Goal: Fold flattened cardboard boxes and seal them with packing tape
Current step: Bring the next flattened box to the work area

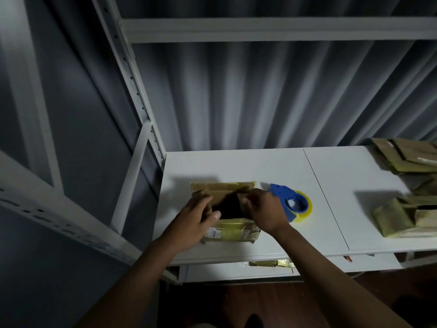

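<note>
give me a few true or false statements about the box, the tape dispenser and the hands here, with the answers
1. The cardboard box is open at the top. True.
2. The tape dispenser is held in the right hand. False: it lies on the white table, right of the box.
3. Both hands are at the box. True: the left hand grips its left side, the right its right flap.
4. The dispenser is red. False: it is blue.
5. More cardboard lies at the table's right end. True.
</note>
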